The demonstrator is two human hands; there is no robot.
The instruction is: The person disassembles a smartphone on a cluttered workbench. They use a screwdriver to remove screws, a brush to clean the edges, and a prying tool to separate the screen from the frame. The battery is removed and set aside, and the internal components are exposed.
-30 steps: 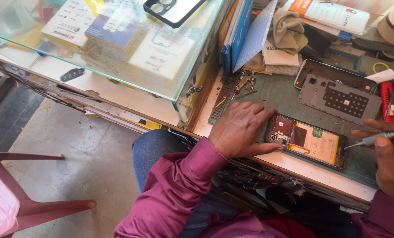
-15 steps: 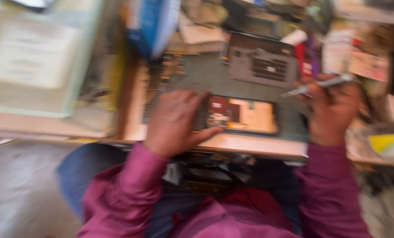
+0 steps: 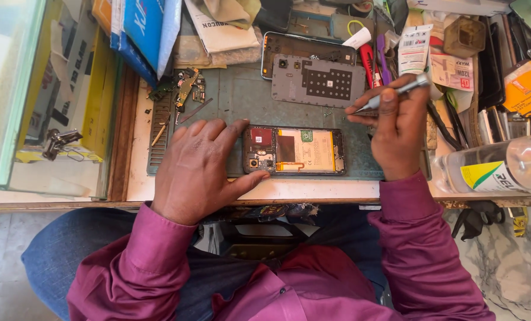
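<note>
Opened smartphone (image 3: pixel 294 151), back cover removed, lying flat on the green mat (image 3: pixel 236 98) near the worktop's (image 3: pixel 313 191) front edge. Left hand (image 3: pixel 197 169), fingers spread wide, rests flat on the mat with the thumb touching the phone's left end. Right hand (image 3: pixel 399 134), just right of the phone, has its fingers closed around a slim screwdriver (image 3: pixel 396 92). Detached grey back panel (image 3: pixel 318 80) lies farther away.
</note>
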